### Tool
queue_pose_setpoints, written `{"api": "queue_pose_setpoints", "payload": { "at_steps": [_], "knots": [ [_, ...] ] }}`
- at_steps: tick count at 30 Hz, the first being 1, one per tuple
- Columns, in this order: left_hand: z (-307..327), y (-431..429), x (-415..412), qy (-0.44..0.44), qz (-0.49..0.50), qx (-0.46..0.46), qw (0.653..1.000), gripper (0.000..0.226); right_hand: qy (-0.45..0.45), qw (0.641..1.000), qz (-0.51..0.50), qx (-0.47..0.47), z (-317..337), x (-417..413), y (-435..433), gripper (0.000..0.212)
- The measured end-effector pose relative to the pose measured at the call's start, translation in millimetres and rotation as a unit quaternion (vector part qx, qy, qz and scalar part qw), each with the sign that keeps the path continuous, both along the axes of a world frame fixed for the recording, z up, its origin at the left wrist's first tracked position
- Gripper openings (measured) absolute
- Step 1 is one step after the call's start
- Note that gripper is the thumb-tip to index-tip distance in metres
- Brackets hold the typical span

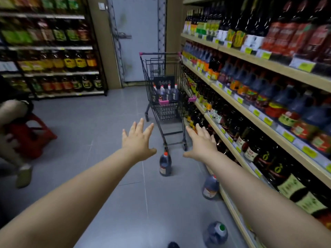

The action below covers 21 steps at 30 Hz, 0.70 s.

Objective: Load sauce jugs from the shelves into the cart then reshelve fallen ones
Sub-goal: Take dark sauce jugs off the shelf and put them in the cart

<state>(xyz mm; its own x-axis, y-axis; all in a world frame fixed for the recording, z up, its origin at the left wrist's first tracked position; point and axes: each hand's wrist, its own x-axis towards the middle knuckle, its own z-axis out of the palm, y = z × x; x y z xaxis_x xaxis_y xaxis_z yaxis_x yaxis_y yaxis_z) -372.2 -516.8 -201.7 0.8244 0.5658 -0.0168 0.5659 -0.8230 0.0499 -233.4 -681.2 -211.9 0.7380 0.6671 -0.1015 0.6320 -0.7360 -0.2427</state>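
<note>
Reaching forward, the left hand (138, 140) and right hand (202, 144) are spread wide, holding nothing. Ahead, a black wire cart (148, 83) holds dark plastic jugs (168, 93). On smooth grey tiles (100, 122), an upright jug (165, 164) stands by its wheels. A shelf-side jug (210, 187) and a green-cap jug (216, 233) lie nearer, along the wooden shelves (279, 67).

Nothing is reading as legible text. At 3 o'clock, yellow price tags (306, 66) on the shelf edges are showing only blur. At 4 o'clock, dark bottles (279, 170) are bearing a gold ring-shaped mark, with no words resolving. At 12 o'clock, a black placard (163, 81) in the cart (159, 53) is carrying white symbols too small to read.
</note>
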Motion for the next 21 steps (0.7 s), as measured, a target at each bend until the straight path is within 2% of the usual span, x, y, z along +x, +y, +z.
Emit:
{"api": "queue_pose_setpoints", "payload": {
  "at_steps": [8,13,21],
  "knots": [
    [-1.4,112.8,99.6,0.005,0.029,-0.012,0.999,0.092,0.006,1.0,-0.003,0.014,-9.9,115.0,120.6,0.101],
    [9.3,185.1,152.1,-0.031,0.05,-0.02,0.998,0.089,0.008,0.999,0.007,0.034,-5.9,170.7,200.9,0.097],
    [-15.4,313.5,231.6,-0.003,0.058,-0.043,0.997,0.09,0.025,0.999,0.022,0.018,-26.2,243.8,340.0,0.098]
  ]
}}
